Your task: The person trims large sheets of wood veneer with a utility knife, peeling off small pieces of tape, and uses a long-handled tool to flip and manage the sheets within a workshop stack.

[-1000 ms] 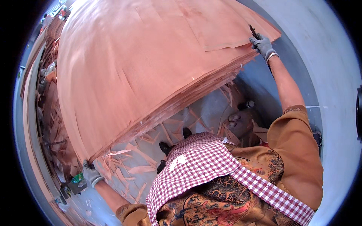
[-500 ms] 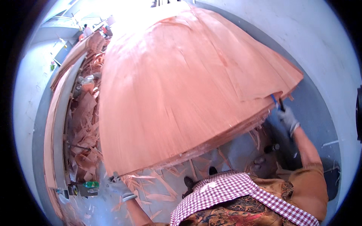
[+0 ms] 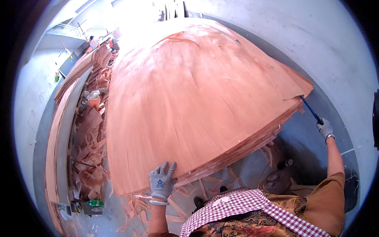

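A big stack of reddish wood veneer sheets [image 3: 205,98] spreads out in front of me, its layered near edge facing my body. My left hand [image 3: 161,185], in a grey glove, rests at the near edge of the top sheet with fingers spread and nothing in them. Out to the right, my gloved right hand [image 3: 325,128] is closed on the end of a thin blue stick [image 3: 312,110]. The stick's far end meets the right near corner of a veneer piece on top; whether it reaches underneath is hidden.
Torn veneer scraps [image 3: 89,158] fill the gap left of the stack, beside a long grey board [image 3: 65,146]. A green bottle [image 3: 95,203] lies on a small dark box. Strips litter the floor, where a black bottle-like object [image 3: 285,163] lies. Another person [image 3: 93,42] is far left.
My left hand has moved right, from the near left corner onto the stack's near edge, fingers now spread. My right hand has moved outward right with the stick, and the veneer piece's corner has shifted right.
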Available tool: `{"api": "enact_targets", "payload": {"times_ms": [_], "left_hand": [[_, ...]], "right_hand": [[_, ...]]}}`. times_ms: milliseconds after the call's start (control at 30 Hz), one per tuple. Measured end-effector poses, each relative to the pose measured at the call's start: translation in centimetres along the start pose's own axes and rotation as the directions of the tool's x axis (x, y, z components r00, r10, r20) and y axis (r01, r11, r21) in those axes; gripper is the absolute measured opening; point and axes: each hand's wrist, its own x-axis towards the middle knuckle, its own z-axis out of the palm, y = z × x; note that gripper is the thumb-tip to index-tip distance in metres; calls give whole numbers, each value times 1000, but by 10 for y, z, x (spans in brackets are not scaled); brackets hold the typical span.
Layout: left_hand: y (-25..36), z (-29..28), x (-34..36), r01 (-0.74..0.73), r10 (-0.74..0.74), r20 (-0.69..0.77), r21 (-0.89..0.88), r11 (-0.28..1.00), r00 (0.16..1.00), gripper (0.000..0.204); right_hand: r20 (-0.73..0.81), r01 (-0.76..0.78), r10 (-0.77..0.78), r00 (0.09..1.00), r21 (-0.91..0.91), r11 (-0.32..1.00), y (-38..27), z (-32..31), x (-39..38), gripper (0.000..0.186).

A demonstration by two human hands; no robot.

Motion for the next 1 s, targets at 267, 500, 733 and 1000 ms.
{"api": "enact_targets", "payload": {"times_ms": [267, 500, 733, 1000], "left_hand": [[17, -11, 2, 26, -27, -25, -17, 999, 999, 73], [18, 24, 24, -97, 99, -11, 131, 987, 995, 70], [16, 22, 27, -113, 111, 22, 85, 990, 994, 70], [-25, -35, -42, -159, 123, -178, -205, 966, 976, 52]], "right_hand": [[234, -184, 57, 971, 566, 803, -46, 31, -35, 12], [333, -231, -3, 943, 663, 712, -116, 33, -49, 20], [531, -387, -140, 836, 750, 536, -232, 43, -54, 22], [666, -645, -422, 615, 733, 218, -357, 81, -91, 22]]}}
